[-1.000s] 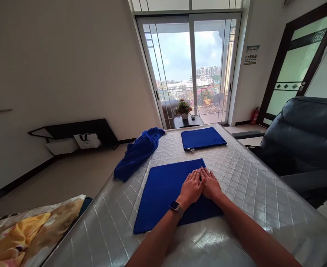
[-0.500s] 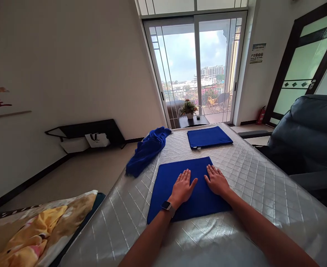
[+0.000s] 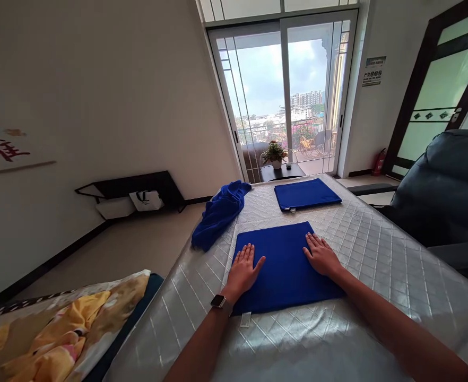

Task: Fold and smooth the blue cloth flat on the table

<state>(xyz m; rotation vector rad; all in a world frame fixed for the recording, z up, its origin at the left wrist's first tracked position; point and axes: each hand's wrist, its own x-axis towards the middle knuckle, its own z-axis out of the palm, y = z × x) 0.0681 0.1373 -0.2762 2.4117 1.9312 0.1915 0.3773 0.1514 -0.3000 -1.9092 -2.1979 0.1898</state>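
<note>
A blue folded cloth lies flat in front of me on the mattress, which has a shiny quilted cover. My left hand rests palm down on the cloth's left side, fingers stretched out and a watch on the wrist. On the right edge lies my right hand, flat with its fingers extended. A small white tag sticks out at the near left edge. Beyond it is a second flat folded blue cloth, and at the far left a crumpled blue cloth.
A dark armchair stands close on the right. Yellow patterned bedding lies at the lower left. Behind the mattress are a small table with a potted plant and a sliding glass door. A white bag stands by the left wall.
My left hand has slid left across the cloth to its left side, and the tag now shows. My right hand stays near the right edge. The view has shifted slightly.
</note>
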